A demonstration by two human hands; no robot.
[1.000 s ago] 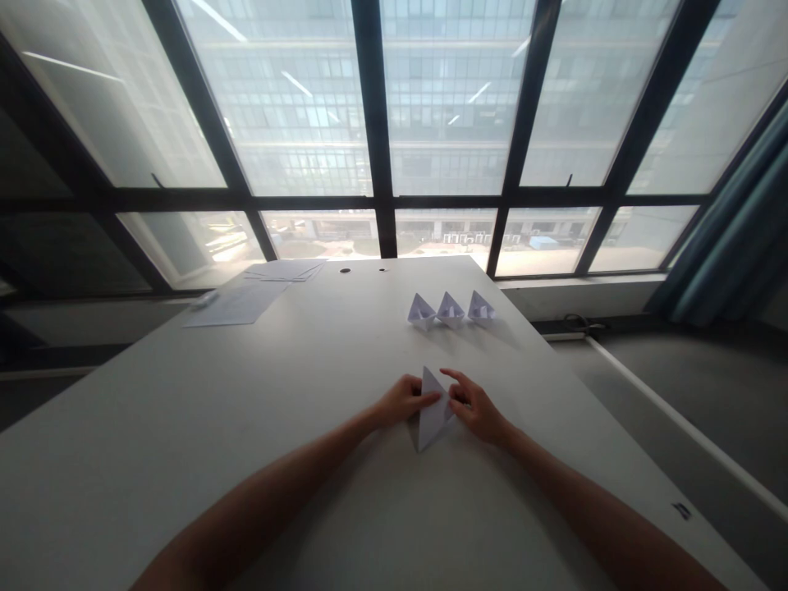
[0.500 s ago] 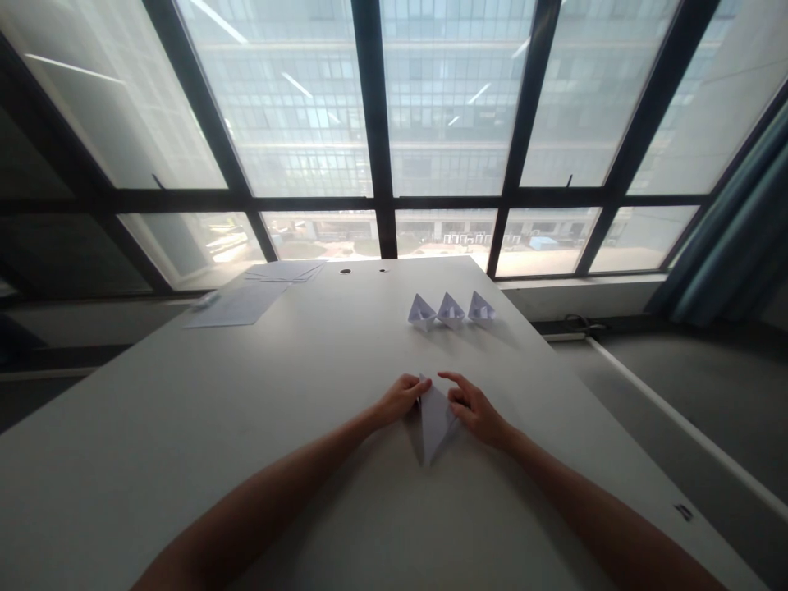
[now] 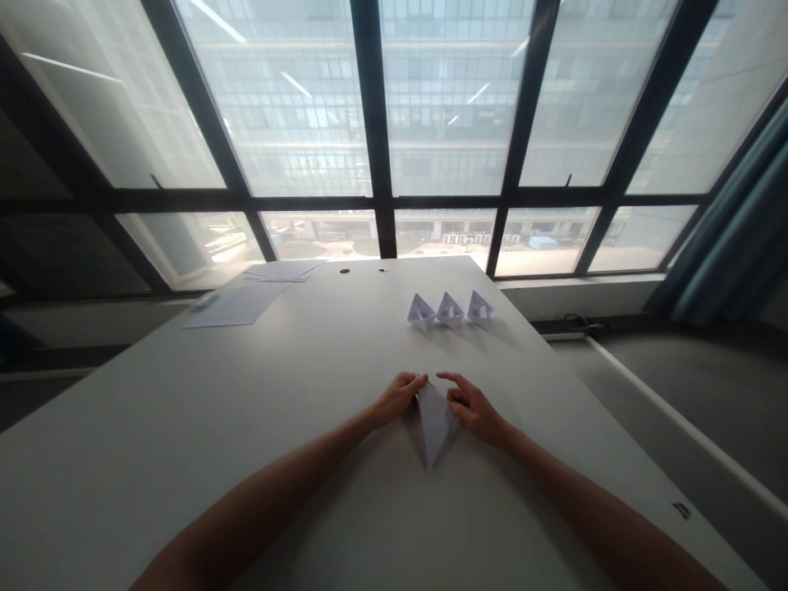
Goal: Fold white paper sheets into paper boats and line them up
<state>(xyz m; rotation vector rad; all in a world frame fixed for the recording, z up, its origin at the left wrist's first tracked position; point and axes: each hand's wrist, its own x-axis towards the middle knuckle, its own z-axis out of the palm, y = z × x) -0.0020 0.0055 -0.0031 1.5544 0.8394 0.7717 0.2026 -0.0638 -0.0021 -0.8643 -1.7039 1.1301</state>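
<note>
A folded sheet of white paper (image 3: 436,427) is held just above the table, its narrow point aimed toward me. My left hand (image 3: 399,397) pinches its upper left corner, thumb on top. On the opposite edge, my right hand (image 3: 473,409) grips the paper between thumb and curled fingers, while the index finger stretches out to the left, off the paper. Beyond my hands, three folded paper boats (image 3: 451,312) stand side by side in a row.
The white table (image 3: 295,361) reaches to the large window. Flat paper sheets (image 3: 237,302) lie at the far left, with a small blurred object (image 3: 204,300) on them. A small dark mark (image 3: 681,510) shows near the right edge. A blue curtain (image 3: 732,180) hangs at right.
The folded paper has tilted slightly, its lower point shifting a little to the right. My left thumb has moved slightly left with the corner. My right hand is nearly still.
</note>
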